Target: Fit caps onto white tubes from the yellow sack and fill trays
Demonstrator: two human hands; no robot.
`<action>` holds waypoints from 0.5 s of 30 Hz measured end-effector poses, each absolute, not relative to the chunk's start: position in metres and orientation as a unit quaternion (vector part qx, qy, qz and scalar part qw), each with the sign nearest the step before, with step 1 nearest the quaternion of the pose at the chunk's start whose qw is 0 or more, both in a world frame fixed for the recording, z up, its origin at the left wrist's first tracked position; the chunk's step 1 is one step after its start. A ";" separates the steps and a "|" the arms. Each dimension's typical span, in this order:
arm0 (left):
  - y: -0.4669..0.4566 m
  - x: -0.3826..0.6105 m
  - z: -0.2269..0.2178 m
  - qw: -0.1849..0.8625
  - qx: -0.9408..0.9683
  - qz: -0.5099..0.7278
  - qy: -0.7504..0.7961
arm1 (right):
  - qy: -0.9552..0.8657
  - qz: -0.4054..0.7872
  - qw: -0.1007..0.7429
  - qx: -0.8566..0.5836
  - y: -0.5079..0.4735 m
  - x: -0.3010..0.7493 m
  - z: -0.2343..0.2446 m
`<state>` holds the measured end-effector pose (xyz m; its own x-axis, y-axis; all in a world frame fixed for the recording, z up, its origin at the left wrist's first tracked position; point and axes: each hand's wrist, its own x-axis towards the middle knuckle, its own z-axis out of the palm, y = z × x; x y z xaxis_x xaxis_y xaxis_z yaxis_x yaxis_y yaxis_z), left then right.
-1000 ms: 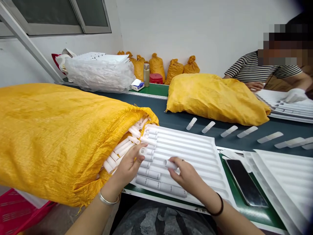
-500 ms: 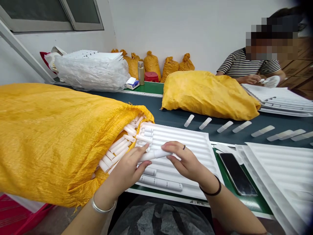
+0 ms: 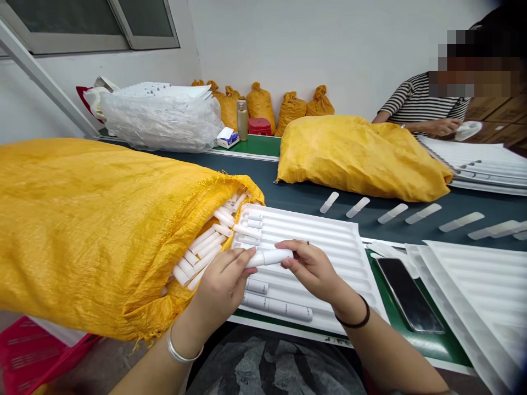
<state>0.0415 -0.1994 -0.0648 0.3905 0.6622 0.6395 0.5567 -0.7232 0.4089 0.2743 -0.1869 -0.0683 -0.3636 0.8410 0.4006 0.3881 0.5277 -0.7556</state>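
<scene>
Over the tray, a white tube (image 3: 272, 257) with a seam near its middle lies level between my two hands. My left hand (image 3: 225, 282) grips its left part, with that end hidden by the fingers. The thumb and fingers of my right hand (image 3: 310, 269) pinch the right end. Below is a white ribbed tray (image 3: 329, 258), where several tubes lie in the left ends of the grooves. A longer printed tube (image 3: 278, 307) rests in a front groove. At the left, a yellow woven sack (image 3: 102, 219) opens toward the tray, showing many loose white tubes (image 3: 206, 244).
Right of the tray lie a black phone (image 3: 409, 293) and stacked white trays (image 3: 481, 291). Several translucent pieces (image 3: 393, 213) sit on the dark belt (image 3: 304, 203). Beyond are another yellow sack (image 3: 358, 156), a plastic-wrapped stack (image 3: 160, 120) and a person in a striped shirt (image 3: 420, 101).
The view has shifted slightly, moving most things a little rightward. Both hands still hold the tube, with my right hand's fingers nearer its end. The other person's hands have moved.
</scene>
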 end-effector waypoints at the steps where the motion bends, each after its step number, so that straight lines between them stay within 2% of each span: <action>1: -0.202 0.043 -0.066 0.060 0.829 0.415 0.369 | -0.773 0.288 0.406 -0.394 -0.189 0.272 -0.070; 4: -0.207 0.044 -0.075 0.076 0.832 0.405 0.373 | -0.792 0.283 0.377 -0.388 -0.194 0.265 -0.079; 7: -0.204 0.034 -0.091 0.121 0.859 0.327 0.375 | -0.862 0.230 0.234 -0.386 -0.180 0.261 -0.091; 9: -0.194 0.018 -0.102 0.131 0.854 0.280 0.417 | -0.852 0.179 0.149 -0.469 -0.154 0.264 -0.095; 12: -0.169 -0.010 -0.111 0.097 0.796 0.280 0.528 | -0.733 0.126 0.138 -0.654 -0.097 0.286 -0.095; 15: -0.139 -0.027 -0.116 0.077 0.769 0.273 0.573 | -0.642 0.105 0.138 -0.747 -0.045 0.317 -0.092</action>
<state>-0.0271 -0.1385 -0.1159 0.1948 0.9234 0.3307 0.8392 -0.3314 0.4311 0.3173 -0.0451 -0.0916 0.1540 0.9878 0.0209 0.9297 -0.1377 -0.3415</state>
